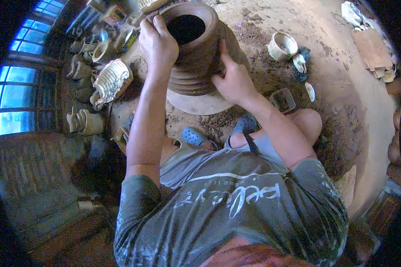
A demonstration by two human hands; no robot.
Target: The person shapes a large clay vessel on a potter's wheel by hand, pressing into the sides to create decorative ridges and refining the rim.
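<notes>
A large brown clay pot with a wide round mouth and ridges around its lower wall stands on a pale round base in front of me. At the left side of its rim is my left hand, its fingers curled closed; what they grip, if anything, is hidden. My right hand touches the pot's right wall. Its index finger points up along the clay and its thumb rests lower, apart from it; the remaining fingers are tucked mostly out of sight.
Left of the pot lie a pale ridged piece and several clay pieces by the wall. On the right are a round tub, a dark cloth and a small clear container. Flat boards lie farther right. Clay crumbs litter the floor.
</notes>
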